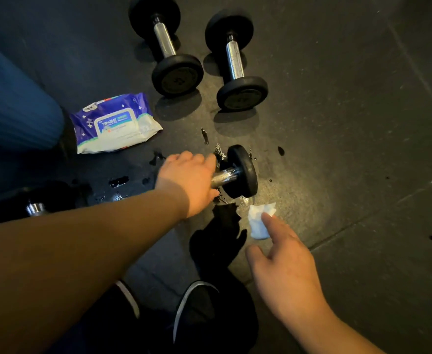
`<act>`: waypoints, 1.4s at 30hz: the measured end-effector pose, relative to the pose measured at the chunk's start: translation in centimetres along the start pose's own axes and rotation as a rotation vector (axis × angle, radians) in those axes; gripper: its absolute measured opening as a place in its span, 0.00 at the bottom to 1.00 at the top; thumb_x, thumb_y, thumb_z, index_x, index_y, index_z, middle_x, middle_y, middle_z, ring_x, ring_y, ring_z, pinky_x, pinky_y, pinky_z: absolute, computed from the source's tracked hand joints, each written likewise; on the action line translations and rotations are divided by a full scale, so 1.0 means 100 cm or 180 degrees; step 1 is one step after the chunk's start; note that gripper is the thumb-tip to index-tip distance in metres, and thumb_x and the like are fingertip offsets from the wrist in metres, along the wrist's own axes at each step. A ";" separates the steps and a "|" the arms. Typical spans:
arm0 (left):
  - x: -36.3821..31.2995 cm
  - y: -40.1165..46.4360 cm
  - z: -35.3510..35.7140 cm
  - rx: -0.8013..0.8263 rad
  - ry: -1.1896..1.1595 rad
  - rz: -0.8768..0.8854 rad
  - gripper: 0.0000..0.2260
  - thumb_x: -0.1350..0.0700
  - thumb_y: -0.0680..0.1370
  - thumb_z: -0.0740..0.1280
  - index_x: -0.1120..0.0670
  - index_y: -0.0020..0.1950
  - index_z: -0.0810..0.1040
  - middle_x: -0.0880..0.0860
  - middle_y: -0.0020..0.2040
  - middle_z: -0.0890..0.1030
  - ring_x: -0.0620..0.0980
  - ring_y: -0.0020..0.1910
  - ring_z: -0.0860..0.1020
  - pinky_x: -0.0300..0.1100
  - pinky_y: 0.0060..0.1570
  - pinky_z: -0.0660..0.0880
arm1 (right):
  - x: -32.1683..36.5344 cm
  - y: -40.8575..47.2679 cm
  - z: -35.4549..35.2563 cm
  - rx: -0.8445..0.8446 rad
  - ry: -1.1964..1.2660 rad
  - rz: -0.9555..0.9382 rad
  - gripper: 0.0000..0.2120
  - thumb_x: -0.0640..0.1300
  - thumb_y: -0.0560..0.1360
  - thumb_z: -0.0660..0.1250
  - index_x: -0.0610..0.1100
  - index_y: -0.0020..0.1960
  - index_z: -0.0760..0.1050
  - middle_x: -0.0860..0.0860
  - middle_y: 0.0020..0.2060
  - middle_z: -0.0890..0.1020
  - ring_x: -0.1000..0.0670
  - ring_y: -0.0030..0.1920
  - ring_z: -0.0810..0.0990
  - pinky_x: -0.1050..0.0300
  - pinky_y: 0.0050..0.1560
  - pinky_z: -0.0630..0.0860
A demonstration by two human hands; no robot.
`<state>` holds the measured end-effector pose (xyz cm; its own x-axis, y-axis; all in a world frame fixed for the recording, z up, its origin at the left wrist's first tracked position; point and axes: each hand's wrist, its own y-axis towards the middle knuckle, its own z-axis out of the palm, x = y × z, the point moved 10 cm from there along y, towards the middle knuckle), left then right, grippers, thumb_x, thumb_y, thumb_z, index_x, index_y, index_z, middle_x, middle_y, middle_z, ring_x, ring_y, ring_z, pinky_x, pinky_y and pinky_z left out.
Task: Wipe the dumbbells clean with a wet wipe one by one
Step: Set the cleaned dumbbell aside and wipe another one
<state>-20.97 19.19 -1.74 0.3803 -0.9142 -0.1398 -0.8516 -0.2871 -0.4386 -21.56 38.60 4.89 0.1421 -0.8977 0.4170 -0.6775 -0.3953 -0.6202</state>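
Gripping the chrome handle of the near dumbbell [237, 175], our left hand [191, 181] has its fingers curled round the bar, and the black head at the right end stands on the dark floor [350, 123]. Our right hand [283, 261] reaches forward with its fingers loose and spread, the forefinger tip touching a crumpled white wet wipe [259, 221] that lies on the floor just near of that dumbbell head. We see wet patches [119, 180] shining on the floor around the hand and to its left. Farther off, two more dumbbells lie side by side, the left far dumbbell [167, 46] and the right far dumbbell [236, 61], well apart from the hands. A blue and white wipes pack [115, 122] rests to the left, beside a blue trouser leg [13, 103].
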 end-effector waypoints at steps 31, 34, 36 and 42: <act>0.076 -0.052 0.035 0.0919 0.0070 -0.0577 0.57 0.28 0.64 0.71 0.58 0.78 0.47 0.60 0.79 0.55 0.59 0.78 0.54 0.61 0.70 0.64 | 0.080 0.097 0.051 -0.0381 -0.4151 -0.1944 0.36 0.51 0.75 0.38 0.40 0.80 0.57 0.42 0.79 0.60 0.37 0.80 0.45 0.33 0.76 0.41; 0.076 -0.053 0.034 0.0910 -0.0024 -0.0588 0.58 0.28 0.64 0.71 0.58 0.78 0.45 0.60 0.80 0.54 0.58 0.79 0.53 0.61 0.71 0.64 | 0.073 0.091 0.053 -0.0411 -0.4244 -0.2032 0.34 0.51 0.77 0.40 0.39 0.81 0.52 0.41 0.80 0.56 0.37 0.80 0.40 0.32 0.75 0.39; 0.075 -0.055 0.035 0.0875 -0.0069 -0.0592 0.58 0.29 0.64 0.71 0.57 0.78 0.44 0.59 0.80 0.54 0.58 0.79 0.53 0.60 0.71 0.64 | 0.068 0.087 0.053 -0.0339 -0.4286 -0.2061 0.34 0.52 0.78 0.41 0.38 0.81 0.51 0.40 0.80 0.55 0.36 0.80 0.37 0.31 0.75 0.39; 0.071 -0.063 0.039 0.0655 -0.0139 -0.0657 0.58 0.30 0.67 0.70 0.58 0.79 0.39 0.59 0.81 0.47 0.57 0.80 0.48 0.59 0.74 0.59 | 0.069 0.090 0.052 -0.0308 -0.4221 -0.2236 0.35 0.52 0.76 0.44 0.38 0.80 0.56 0.40 0.78 0.62 0.37 0.81 0.43 0.31 0.76 0.40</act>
<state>-11.49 15.59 -3.46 0.5569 -0.8280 -0.0651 -0.6653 -0.3977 -0.6318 -22.87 27.82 -1.25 0.9451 -0.0768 -0.3175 -0.2323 -0.8414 -0.4879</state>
